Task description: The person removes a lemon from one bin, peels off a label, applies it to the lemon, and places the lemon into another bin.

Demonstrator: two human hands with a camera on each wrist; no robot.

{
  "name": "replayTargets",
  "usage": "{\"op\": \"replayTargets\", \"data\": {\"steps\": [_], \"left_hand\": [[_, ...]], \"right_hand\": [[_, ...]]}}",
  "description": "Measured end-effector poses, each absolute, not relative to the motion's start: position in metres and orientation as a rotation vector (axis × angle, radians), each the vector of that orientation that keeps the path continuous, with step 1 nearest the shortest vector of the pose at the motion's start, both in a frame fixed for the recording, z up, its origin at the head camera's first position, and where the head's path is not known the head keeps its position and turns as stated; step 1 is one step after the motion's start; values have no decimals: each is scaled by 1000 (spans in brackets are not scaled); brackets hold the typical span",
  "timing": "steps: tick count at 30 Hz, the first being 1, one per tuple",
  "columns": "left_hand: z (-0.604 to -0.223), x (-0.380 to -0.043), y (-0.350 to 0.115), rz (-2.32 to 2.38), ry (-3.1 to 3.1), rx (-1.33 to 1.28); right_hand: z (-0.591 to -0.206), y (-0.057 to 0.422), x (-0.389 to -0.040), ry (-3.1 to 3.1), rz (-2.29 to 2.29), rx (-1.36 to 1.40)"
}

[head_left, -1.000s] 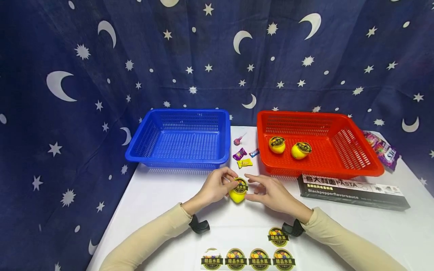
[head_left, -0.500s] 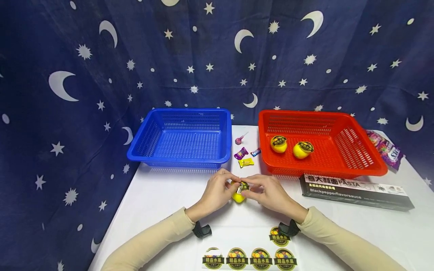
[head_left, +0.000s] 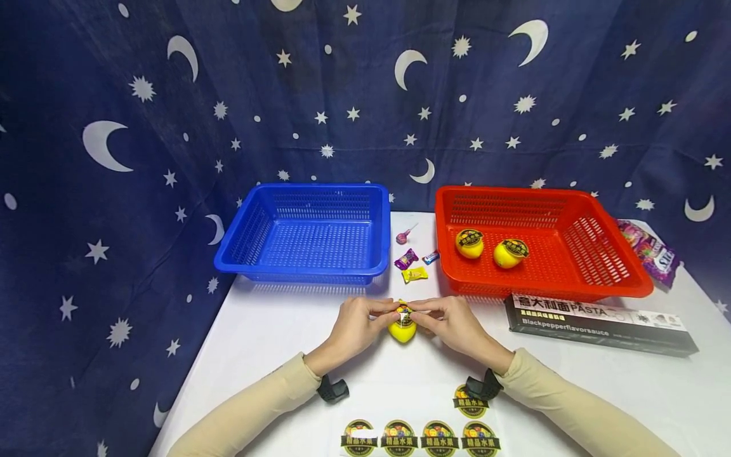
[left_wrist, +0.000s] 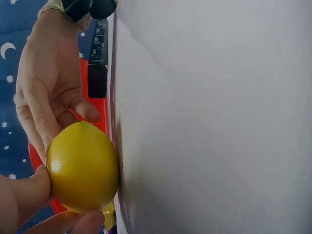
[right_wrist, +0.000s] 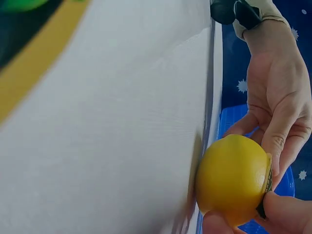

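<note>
A yellow lemon [head_left: 403, 331] sits on the white table between both hands, a round black-and-gold fruit sticker [head_left: 404, 316] on its upper side. My left hand [head_left: 355, 325] holds the lemon from the left, its thumb on the sticker's edge and its fingers around the far side. From the right, my right hand [head_left: 457, 322] grips it too; in the right wrist view the thumb [right_wrist: 287, 210] presses the dark edge of the label, with fingertips below the fruit. The thumbs cover the sticker's sides.
Two stickered lemons [head_left: 510, 254] lie in the red basket [head_left: 542, 285]. Left of it stands a blue basket [head_left: 302, 271]. Candies [head_left: 414, 274] and a lollipop [head_left: 402, 237] lie between them. A pasta box [head_left: 599, 327], a purple bag [head_left: 657, 260] and a sticker sheet [head_left: 419, 406] are nearby.
The right hand has moved left from beside the lemon to grip it. Both hands first met over the sticker, then their thumbs drew slightly apart, showing its middle.
</note>
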State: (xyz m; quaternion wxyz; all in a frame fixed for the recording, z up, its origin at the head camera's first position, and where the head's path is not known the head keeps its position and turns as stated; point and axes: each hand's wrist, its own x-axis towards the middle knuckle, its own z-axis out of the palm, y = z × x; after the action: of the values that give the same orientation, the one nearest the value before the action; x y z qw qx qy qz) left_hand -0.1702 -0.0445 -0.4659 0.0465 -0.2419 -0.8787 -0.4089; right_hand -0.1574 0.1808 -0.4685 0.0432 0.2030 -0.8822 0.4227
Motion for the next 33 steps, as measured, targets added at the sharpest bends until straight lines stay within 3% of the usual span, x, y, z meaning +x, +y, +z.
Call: {"op": "replayTargets", "data": {"steps": [7,14,24,28,33], "left_hand": [[-466,-172,-43,-1251,-2678,-756],[-465,-173,-44,-1251,-2700,-750],[-452,-175,-44,-1199,-2669,-823],[-441,-175,-34,-1212,-2599,-855],[-427,-179,-10,-1094,-2548,-934]], "right_hand": [[-468,179,-157,-2695,1232,668],[-468,175,-155,-2741,1458,585],[-466,170,-158,-2907,1089,718],[-448,189,-150,-2962,1076,684],[-395,232,-142,-2940,1047,706]]}}
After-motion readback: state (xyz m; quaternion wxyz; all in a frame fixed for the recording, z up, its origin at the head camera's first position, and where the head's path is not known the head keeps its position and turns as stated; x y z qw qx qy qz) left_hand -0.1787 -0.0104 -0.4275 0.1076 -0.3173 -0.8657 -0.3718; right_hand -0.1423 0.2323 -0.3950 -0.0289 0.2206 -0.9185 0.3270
